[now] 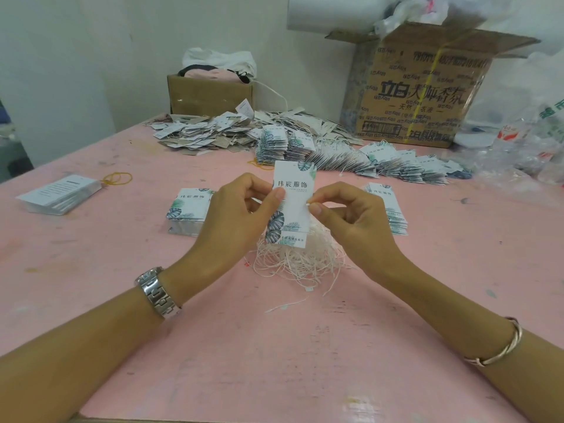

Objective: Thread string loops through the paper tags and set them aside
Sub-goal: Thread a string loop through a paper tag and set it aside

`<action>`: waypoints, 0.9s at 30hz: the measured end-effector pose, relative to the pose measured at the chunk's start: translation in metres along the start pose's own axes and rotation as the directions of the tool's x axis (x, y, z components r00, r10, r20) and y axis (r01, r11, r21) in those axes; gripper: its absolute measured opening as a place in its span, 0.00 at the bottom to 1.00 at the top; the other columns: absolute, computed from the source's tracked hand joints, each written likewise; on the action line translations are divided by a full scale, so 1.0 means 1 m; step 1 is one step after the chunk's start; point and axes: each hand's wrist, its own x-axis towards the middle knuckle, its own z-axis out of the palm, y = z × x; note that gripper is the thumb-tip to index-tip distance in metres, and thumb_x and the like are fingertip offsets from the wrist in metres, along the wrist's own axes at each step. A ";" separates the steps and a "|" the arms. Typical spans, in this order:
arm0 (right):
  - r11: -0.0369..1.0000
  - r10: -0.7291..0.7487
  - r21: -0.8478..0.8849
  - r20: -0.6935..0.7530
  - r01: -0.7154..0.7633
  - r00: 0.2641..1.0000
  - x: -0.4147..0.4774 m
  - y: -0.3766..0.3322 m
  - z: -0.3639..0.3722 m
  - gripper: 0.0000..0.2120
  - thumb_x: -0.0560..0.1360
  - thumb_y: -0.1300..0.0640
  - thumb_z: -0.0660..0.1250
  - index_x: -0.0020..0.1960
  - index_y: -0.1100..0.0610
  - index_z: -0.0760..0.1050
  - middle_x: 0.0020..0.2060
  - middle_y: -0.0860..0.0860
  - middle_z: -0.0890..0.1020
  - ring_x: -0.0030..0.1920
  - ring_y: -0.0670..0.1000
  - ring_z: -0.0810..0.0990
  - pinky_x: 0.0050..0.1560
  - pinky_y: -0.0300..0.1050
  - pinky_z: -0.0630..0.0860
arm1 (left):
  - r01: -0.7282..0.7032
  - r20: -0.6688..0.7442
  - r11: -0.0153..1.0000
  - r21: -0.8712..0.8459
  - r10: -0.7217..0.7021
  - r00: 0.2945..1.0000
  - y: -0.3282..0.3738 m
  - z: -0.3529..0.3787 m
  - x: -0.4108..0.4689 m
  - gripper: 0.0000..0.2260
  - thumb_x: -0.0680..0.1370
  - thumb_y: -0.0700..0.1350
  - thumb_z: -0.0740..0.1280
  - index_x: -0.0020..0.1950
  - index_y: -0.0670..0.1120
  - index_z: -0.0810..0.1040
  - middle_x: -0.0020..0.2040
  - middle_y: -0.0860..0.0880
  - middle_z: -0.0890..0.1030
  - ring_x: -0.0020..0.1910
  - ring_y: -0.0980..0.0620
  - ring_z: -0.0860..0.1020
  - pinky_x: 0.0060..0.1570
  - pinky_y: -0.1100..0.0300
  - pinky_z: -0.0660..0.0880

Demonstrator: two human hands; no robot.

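Pink table [122, 239] bears a fabric-stuffed box [210, 96]; left hand [241, 206] pinches a tag [294, 196], right hand [354, 215] pinches string [307, 204].

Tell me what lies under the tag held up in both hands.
A loose pile of white strings on the pink table. The tag, the left hand and the right hand cover the pile's far part, so anything else there is hidden.

left hand [235, 215]: silver link watch [157, 291] | right hand [357, 221]: thin metal bangle [482, 361]
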 end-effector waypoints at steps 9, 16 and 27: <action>0.999 -0.005 -0.043 -0.066 0.002 0.998 0.000 0.000 -0.001 0.04 0.76 0.63 0.70 0.47 0.55 0.79 0.44 0.53 0.84 0.30 0.60 0.78 0.27 0.52 0.68 | 0.021 0.024 0.992 -0.127 -0.018 1.000 0.002 0.000 -0.002 0.05 0.75 0.46 0.74 0.43 0.50 0.79 0.37 0.55 0.84 0.37 0.53 0.81 0.42 0.53 0.80; 0.999 -0.017 -0.045 -0.061 0.014 0.998 0.000 -0.001 0.001 0.05 0.76 0.64 0.70 0.46 0.54 0.80 0.44 0.51 0.84 0.38 0.76 0.77 0.36 0.74 0.72 | 0.032 -0.002 0.989 -0.148 -0.033 0.999 0.004 0.000 -0.004 0.06 0.75 0.48 0.74 0.43 0.48 0.80 0.39 0.50 0.85 0.35 0.50 0.82 0.38 0.58 0.79; 0.995 -0.053 -0.085 -0.055 0.048 0.997 0.001 -0.005 0.000 0.05 0.76 0.63 0.70 0.46 0.53 0.79 0.44 0.48 0.85 0.29 0.71 0.72 0.25 0.57 0.61 | 0.031 -0.004 0.974 -0.225 -0.033 0.999 0.005 0.001 -0.003 0.04 0.74 0.46 0.74 0.43 0.50 0.80 0.39 0.56 0.85 0.35 0.58 0.81 0.40 0.61 0.80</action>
